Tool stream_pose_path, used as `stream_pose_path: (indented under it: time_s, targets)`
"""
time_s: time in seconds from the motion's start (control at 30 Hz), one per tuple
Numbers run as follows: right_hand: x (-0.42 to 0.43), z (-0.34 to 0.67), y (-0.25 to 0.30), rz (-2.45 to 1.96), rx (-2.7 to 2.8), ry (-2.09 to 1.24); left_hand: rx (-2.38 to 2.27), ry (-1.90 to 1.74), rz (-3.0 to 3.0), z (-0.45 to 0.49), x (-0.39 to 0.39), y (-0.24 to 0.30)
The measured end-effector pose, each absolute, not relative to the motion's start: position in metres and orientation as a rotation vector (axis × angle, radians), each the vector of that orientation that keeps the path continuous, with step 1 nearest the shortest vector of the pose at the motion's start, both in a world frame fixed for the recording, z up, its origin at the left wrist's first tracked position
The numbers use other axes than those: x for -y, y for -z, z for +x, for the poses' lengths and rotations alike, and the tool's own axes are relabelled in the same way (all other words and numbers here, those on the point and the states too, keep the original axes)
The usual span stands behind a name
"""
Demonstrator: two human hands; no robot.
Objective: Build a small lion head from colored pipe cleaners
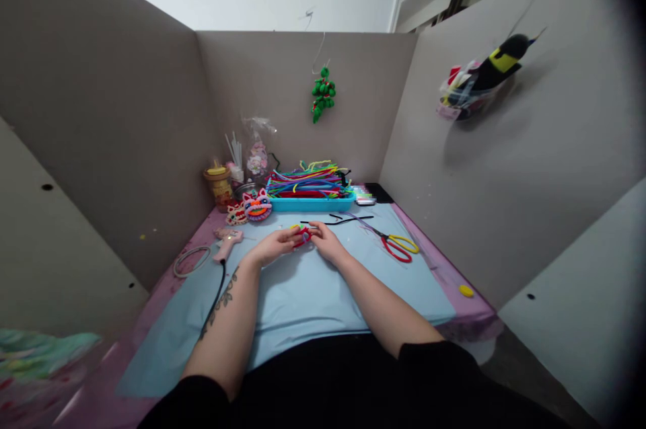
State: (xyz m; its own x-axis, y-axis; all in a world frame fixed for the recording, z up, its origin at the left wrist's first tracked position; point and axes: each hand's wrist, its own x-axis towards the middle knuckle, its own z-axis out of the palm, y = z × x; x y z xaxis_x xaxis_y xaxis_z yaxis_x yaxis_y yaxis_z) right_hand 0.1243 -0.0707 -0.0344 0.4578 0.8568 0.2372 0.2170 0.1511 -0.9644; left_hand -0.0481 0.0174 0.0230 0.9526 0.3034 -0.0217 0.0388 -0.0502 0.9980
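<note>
Both my hands meet over the light blue mat (303, 301) around a small red pipe-cleaner piece (304, 237) with bits of yellow and green. My left hand (276, 245) grips it from the left with fingers closed. From the right, my right hand (327, 241) pinches its other side. The fingers hide much of the piece. Dark pipe cleaners (328, 221) lie just beyond my hands. To their right rest scissors (396, 246) with one red and one yellow handle, blades pointing away to the left.
A blue tray (307, 204) of colourful pipe cleaners stands at the back. Finished lion-like faces (258, 206) sit left of it. A pink glue gun (228, 244) with a cord lies at the left. Grey partitions (303, 52) enclose the table, and a yellow lid (465, 290) lies near the right edge.
</note>
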Motion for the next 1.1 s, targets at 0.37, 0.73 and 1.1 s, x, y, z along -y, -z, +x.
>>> stream_pose_path:
  time_s: [0.37, 0.73, 1.1]
  targets:
    - [0.072, 0.129, 0.024, -1.263, 0.855, -0.708, -0.66, -0.759, 1.544, -0.043, -0.033, -0.028]
    - [0.071, 0.128, 0.026, -1.283, 0.988, -0.613, -0.489, -0.478, 1.639, -0.038, -0.035, -0.011]
    - [0.082, 0.141, 0.027, -1.662, 1.012, -0.377, -0.622, -0.528, 1.914, -0.033, -0.037, -0.002]
